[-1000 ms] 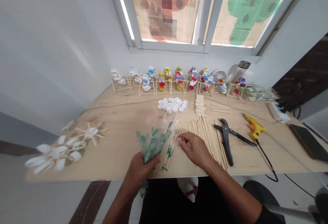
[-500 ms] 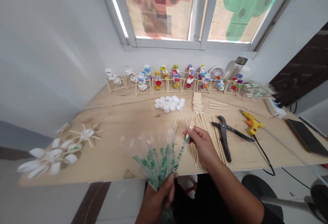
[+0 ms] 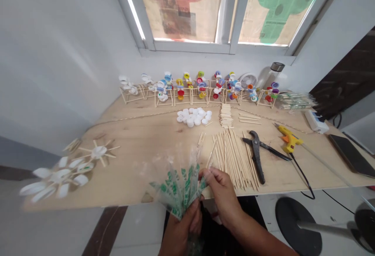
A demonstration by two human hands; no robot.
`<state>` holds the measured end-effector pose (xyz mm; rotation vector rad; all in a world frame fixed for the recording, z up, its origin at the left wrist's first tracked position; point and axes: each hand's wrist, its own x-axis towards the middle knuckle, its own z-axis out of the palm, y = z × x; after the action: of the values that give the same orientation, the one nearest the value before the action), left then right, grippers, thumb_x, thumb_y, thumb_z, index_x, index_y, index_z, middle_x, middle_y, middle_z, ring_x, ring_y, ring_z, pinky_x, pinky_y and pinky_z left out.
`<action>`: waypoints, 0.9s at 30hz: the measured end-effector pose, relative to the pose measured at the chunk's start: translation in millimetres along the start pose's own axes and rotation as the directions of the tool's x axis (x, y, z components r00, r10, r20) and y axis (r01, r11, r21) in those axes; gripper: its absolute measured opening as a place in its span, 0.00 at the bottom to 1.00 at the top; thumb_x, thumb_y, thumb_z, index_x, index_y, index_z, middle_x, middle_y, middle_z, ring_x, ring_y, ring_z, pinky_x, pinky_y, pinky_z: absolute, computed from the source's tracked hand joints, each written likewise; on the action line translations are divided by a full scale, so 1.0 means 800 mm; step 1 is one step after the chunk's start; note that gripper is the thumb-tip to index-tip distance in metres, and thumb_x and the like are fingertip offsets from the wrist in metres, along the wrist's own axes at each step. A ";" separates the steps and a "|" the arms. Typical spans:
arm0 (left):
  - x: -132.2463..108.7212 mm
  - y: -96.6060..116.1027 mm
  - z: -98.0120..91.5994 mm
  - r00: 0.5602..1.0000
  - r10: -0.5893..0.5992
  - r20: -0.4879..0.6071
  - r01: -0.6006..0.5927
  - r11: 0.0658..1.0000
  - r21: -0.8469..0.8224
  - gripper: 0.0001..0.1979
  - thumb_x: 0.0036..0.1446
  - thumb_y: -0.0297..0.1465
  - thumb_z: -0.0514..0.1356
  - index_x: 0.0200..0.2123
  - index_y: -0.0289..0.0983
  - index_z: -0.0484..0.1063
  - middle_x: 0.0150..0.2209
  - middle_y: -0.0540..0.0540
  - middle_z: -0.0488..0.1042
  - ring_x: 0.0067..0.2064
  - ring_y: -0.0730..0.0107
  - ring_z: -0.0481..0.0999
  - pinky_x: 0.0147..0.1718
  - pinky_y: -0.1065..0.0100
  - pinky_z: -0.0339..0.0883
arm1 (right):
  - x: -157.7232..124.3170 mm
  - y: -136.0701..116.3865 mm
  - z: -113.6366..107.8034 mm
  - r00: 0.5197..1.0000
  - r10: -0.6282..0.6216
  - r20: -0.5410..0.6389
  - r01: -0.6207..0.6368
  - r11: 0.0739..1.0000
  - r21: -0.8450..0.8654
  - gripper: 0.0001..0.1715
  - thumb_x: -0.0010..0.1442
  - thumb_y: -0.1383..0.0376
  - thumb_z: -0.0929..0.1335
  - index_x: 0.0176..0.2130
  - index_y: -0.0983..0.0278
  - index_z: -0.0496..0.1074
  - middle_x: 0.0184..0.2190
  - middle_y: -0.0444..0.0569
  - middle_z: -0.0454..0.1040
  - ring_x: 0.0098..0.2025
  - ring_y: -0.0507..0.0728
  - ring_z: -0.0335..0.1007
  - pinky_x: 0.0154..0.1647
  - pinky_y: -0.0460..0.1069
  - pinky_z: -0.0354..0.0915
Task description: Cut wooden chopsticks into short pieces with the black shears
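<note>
Pale wood tops the table (image 3: 137,138), set beneath a papered window (image 3: 181,6). At the near edge, the right hand (image 3: 221,189) has its thumb and fingertips closed in a pinch on a printed sleeve (image 3: 202,184), with slim sticks (image 3: 212,152) poking up beyond them; how far the sleeve covers these is too blurred to tell. Just beside it, the left hand (image 3: 187,221) is curled tight round a fan of clear, green-printed wrappers (image 3: 175,191), their upper ends spread over the table. For clean handling, the left grip should probably sit low and snug on the bunch, and any pull is best kept in line with the sticks, since a sideways tug could split the sleeve. Bare sticks (image 3: 234,162) lie near, roughly parallel. Farther out come black cutters (image 3: 256,158), a yellow glue gun (image 3: 291,140), white caps (image 3: 193,117) and a row of bottle-cap wheels (image 3: 202,88).
</note>
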<state>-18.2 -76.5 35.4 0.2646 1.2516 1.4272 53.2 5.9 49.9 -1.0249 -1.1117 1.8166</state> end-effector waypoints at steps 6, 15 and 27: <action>-0.002 -0.004 -0.011 0.999 -0.002 0.049 -0.007 0.985 0.173 0.18 0.45 0.47 0.61 0.23 0.37 0.67 0.10 0.55 0.57 0.13 0.79 0.55 0.15 0.74 0.50 | 0.028 -0.038 -0.027 0.978 -0.150 -0.143 0.140 0.988 -0.072 0.13 0.54 0.56 0.67 0.31 0.62 0.75 0.25 0.42 0.70 0.28 0.51 0.60 0.32 0.45 0.57; -0.001 -0.001 -0.006 0.965 -0.178 0.193 0.168 0.984 0.065 0.19 0.44 0.46 0.62 0.31 0.36 0.72 0.12 0.57 0.57 0.12 0.82 0.49 0.12 0.75 0.46 | 0.029 -0.025 -0.024 0.990 -0.102 -0.101 0.096 0.993 -0.066 0.14 0.53 0.57 0.67 0.25 0.65 0.72 0.20 0.41 0.66 0.23 0.50 0.58 0.25 0.45 0.53; 0.001 -0.002 -0.085 0.974 -0.138 -0.177 0.148 0.988 0.044 0.18 0.32 0.40 0.70 0.22 0.37 0.66 0.12 0.60 0.51 0.14 0.81 0.53 0.13 0.76 0.51 | 0.115 -0.120 -0.116 0.816 -0.461 -0.349 0.402 0.886 -0.231 0.12 0.48 0.57 0.66 0.28 0.63 0.71 0.20 0.39 0.68 0.19 0.46 0.59 0.21 0.43 0.55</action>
<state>-68.3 -111.4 6.1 0.0865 1.4262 1.3131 119.0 148.8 88.9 -1.0598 -1.1234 1.1146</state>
